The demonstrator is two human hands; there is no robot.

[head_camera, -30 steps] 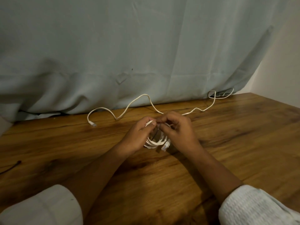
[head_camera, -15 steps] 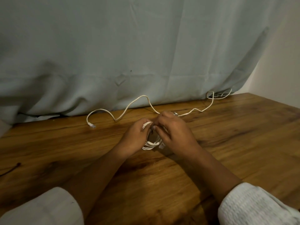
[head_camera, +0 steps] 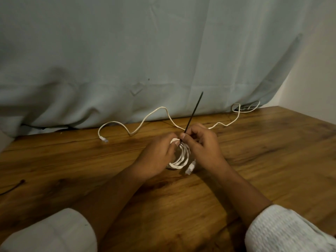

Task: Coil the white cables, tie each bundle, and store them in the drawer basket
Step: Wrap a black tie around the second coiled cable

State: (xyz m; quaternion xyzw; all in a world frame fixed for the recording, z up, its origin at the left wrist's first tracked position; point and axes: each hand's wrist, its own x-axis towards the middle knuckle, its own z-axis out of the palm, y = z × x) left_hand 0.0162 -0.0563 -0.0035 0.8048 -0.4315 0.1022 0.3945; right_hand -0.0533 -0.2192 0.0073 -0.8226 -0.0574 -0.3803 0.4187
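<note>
Right hand (head_camera: 203, 148) pinching black tie (head_camera: 193, 113), tail pointing toward 1 o'clock; left hand (head_camera: 156, 157) gripping coil (head_camera: 181, 159) at table (head_camera: 272, 160) centre. Judging tie-cinching step: pulling tail straight while holding loops flat seems best. Loose cable (head_camera: 145, 119) lying at 11 o'clock.

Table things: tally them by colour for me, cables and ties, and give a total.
White cables: 2, the coiled cable gripped by the left hand and the loose cable behind it.
Black ties: 2, the upright tie pinched by the right hand and the spare tie at the table's left edge.
Total: 4
</note>
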